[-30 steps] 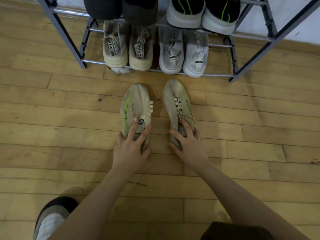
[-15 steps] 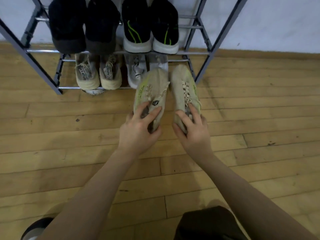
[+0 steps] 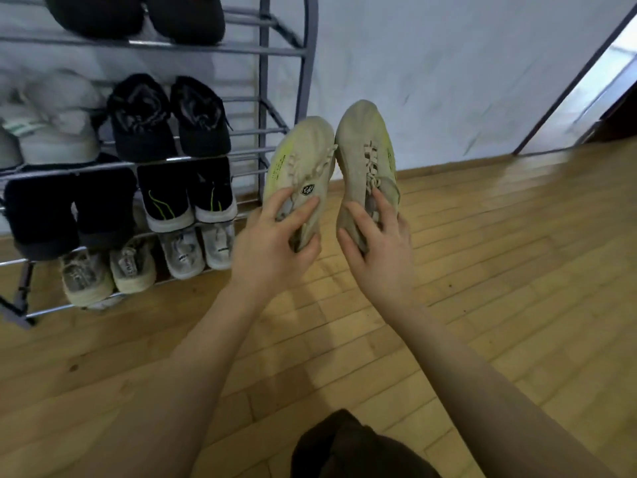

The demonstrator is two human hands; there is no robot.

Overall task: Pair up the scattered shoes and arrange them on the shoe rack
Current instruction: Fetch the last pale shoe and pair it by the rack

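Two beige shoes with yellow-green accents are held off the wooden floor (image 3: 482, 270), toes touching, just right of the shoe rack (image 3: 263, 98). Left hand (image 3: 272, 250) grips the left shoe (image 3: 303, 160) at its heel; right hand (image 3: 382, 250) grips the right shoe (image 3: 365, 146) likewise. Rack shelves hold paired shoes

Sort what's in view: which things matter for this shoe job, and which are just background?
In play:
left hand gripping left beige shoe
right hand gripping right beige shoe
shoe rack, several pairs already shelved

Background:
wooden floor
white wall
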